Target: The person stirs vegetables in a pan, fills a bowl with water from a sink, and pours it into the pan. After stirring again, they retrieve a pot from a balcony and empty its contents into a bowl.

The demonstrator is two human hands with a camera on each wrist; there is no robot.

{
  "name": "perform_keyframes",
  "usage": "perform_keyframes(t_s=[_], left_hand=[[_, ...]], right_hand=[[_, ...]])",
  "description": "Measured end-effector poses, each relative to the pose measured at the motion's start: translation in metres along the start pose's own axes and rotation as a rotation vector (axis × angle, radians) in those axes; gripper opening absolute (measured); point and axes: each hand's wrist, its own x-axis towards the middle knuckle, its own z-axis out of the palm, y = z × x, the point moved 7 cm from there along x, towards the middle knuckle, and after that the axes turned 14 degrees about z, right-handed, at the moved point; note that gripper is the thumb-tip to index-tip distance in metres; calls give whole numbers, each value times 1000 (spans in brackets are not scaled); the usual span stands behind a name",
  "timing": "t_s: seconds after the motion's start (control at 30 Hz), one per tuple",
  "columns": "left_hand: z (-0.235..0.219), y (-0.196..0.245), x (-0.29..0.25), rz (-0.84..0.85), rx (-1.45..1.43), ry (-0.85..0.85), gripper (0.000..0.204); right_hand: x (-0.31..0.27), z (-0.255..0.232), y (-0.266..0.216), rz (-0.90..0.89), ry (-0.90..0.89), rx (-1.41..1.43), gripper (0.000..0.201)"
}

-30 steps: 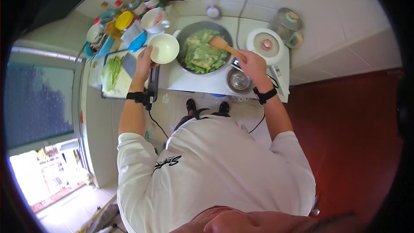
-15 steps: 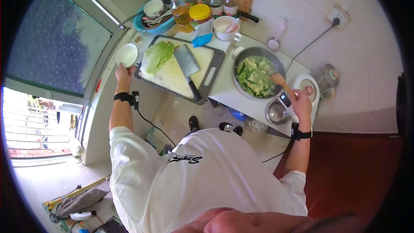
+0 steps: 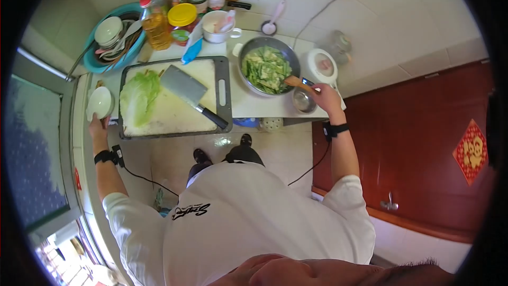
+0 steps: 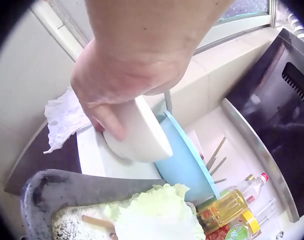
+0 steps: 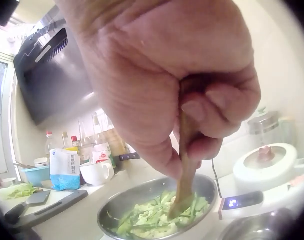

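At the counter's far left end my left hand (image 3: 98, 125) holds a white bowl (image 3: 100, 103) by its rim. In the left wrist view the bowl (image 4: 142, 132) is tilted close over the white counter, beside the blue basin. My right hand (image 3: 328, 99) grips a wooden spatula (image 3: 294, 81) by its handle. The right wrist view shows the fingers curled round it, and the spatula's blade (image 5: 179, 207) sits among chopped greens with pale, egg-like bits (image 5: 154, 217) in a grey pan (image 3: 294, 57). Steam hazes the right wrist view.
Between the hands lies a cutting board (image 3: 180, 122) with leafy greens (image 3: 138, 100) and a cleaver (image 3: 185, 86). Behind stand a blue basin (image 3: 90, 64) of dishes, an oil bottle (image 3: 157, 30) and a white cup (image 3: 214, 36). A metal bowl (image 3: 303, 100) and white lidded pot (image 3: 317, 55) flank the pan.
My left hand has carried the bowl from beside the pan leftward past the cutting board to the counter's end. The right hand stays at the pan with the spatula. The head view has shifted.
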Motion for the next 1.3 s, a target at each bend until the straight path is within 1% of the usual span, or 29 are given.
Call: perform_keyframes(t_s=[0.07, 0.1, 0.13, 0.17, 0.2, 0.27, 0.3, 0.37, 0.4, 0.47, 0.5, 0.57, 0.6, 0.67, 0.7, 0.73, 0.8, 0.83, 0.87, 0.93, 0.97, 1.0, 1.03, 1.07, 1.13, 1.17, 1.2, 1.27, 1.3], left_hand=[[-4, 5, 0, 14, 113, 58, 48], [-1, 11, -5, 8, 111, 51, 48], [2, 19, -14, 5, 181, 56, 48], [4, 24, -19, 5, 249, 63, 47], [2, 24, -22, 4, 244, 63, 47], [-13, 40, -32, 209, 292, 196, 42], [-17, 41, -43, 211, 291, 204, 42], [-21, 53, -80, 356, 237, 262, 37], [-18, 51, -102, 359, 239, 271, 37], [-3, 59, -157, 556, 296, 288, 34], [7, 55, -177, 555, 305, 293, 34], [28, 49, -214, 645, 365, 314, 31], [37, 42, -229, 648, 369, 323, 31], [67, 32, -256, 726, 435, 224, 30], [85, 29, -273, 742, 449, 192, 29], [94, 21, -280, 739, 456, 205, 29], [116, -1, -289, 768, 413, 75, 27], [123, -9, -291, 770, 415, 83, 27], [132, -18, -292, 742, 434, 58, 26], [150, -21, -295, 723, 449, 40, 25], [158, -22, -297, 692, 467, 22, 24], [165, -22, -298, 662, 486, 4, 24], [171, -21, -296, 720, 467, -12, 24], [172, -21, -294, 729, 469, -13, 24], [185, -19, -287, 733, 565, -82, 23], [187, -20, -284, 728, 589, -81, 24], [192, -16, -285, 731, 584, -83, 24], [203, -11, -290, 714, 800, -114, 26], [205, -13, -288, 716, 799, -119, 26]], right_hand=[[4, -2, 2, 37, 25, -50, 23], [5, -3, -1, 14, 18, -95, 23], [6, -2, -3, -12, 9, -139, 22], [9, -2, -7, -48, 43, -176, 19], [12, -4, -11, -49, 48, -178, 19], [23, 5, -20, -62, -58, -254, 23], [33, 15, -21, -70, -58, -254, 23], [54, 51, -19, -100, -120, -220, 24], [58, 58, -22, -109, -123, -219, 24], [64, 58, -32, -166, -64, 70, 17], [68, 62, -34, -169, -73, 70, 17], [82, 56, -45, -246, 21, 96, 18], [88, 49, -44, -254, 15, 99, 18], [90, 18, -52, -335, 27, 36, 16], [83, -7, -55, -362, 75, -58, 15], [92, -9, -48, -374, 67, -60, 15], [114, -4, -34, -369, 64, -413, 18], [120, 2, -29, -376, 32, -496, 17], [121, 6, -27, -384, 32, -497, 17], [120, 21, -28, -386, -124, -292, 18], [124, 35, -27, -392, -122, -289, 18], [131, 49, -29, -400, -135, -98, 17], [130, 50, -36, -406, -147, 95, 17], [129, 54, -39, -407, -146, 104, 17], [123, 38, -57, -393, -80, 69, 18], [118, 29, -62, -393, -50, 84, 17], [118, 29, -67, -392, -44, 85, 17], [118, 32, -74, -360, 13, 145, 16], [114, 47, -75, -355, 15, 146, 16]])
